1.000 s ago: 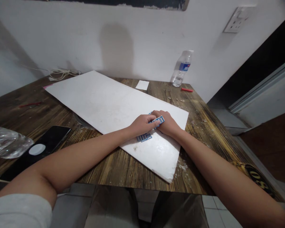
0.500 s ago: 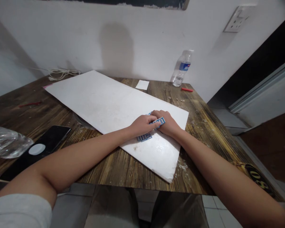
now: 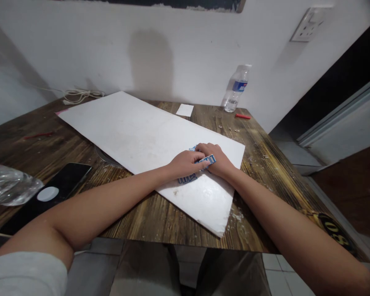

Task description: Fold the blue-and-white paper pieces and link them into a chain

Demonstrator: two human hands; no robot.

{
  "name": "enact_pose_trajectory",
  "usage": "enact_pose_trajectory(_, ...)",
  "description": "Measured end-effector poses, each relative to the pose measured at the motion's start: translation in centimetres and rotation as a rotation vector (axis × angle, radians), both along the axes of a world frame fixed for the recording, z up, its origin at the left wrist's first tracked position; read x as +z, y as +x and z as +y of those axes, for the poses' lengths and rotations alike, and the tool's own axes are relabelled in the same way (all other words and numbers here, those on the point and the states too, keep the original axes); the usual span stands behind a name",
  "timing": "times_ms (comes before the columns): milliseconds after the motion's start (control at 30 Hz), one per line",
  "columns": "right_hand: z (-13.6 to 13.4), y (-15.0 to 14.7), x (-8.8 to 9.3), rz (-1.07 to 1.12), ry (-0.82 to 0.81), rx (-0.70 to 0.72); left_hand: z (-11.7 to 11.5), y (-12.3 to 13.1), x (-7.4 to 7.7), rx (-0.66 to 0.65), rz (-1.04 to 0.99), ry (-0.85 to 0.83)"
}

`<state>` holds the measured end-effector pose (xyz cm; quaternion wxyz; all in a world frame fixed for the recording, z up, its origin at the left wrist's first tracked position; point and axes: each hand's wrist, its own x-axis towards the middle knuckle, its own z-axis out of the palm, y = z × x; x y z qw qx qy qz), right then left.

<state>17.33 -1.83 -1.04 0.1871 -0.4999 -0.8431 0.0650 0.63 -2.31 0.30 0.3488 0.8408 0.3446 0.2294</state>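
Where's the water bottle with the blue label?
In the head view, the plastic water bottle stands at the far right of the wooden table, against the white wall, with a small red object just to its right.

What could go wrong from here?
The blue-outlined strip between the left hand and right hand looks thin, so it may tear or crease. The white board's near corner reaches the table edge, so it might get knocked. The left forearm lies close to the phone and plastic bottle, which could get bumped.
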Motion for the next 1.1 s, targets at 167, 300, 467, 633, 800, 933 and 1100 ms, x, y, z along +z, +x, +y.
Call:
enact_pose_trajectory(167, -0.05, -0.03, 0.03, 0.002, 0.001, 0.000, 0.09, -0.02, -0.08, -0.005, 0.004, -0.007)
enact_pose_trajectory(300, -0.05, -0.04, -0.01, -0.003, 0.005, -0.005, 0.09, -0.01, -0.15, -0.007, 0.003, -0.004)
enact_pose_trajectory(467, 0.01, -0.02, 0.01, 0.002, -0.006, -0.006, 0.05, 0.01, -0.12, 0.005, -0.004, -0.016)
enact_pose_trajectory(633, 0.03, -0.01, -0.01, -0.001, -0.002, -0.008, 0.12, 0.01, -0.13, 0.007, -0.008, -0.020)
enact_pose_trajectory(800, 0.03, -0.01, -0.01, -0.016, 0.001, -0.013, 0.23, -0.02, -0.23, 0.013, 0.018, -0.006)
enact_pose_trajectory(933, 0.00, -0.09, 0.12, -0.021, 0.004, -0.016, 0.20, -0.02, -0.13, 0.011, 0.015, -0.014)
enact_pose_trajectory(1100, 0.18, -0.14, -0.02, -0.035, 0.006, -0.028, -0.03, -0.01, 0.26, 0.027, -0.014, -0.043)
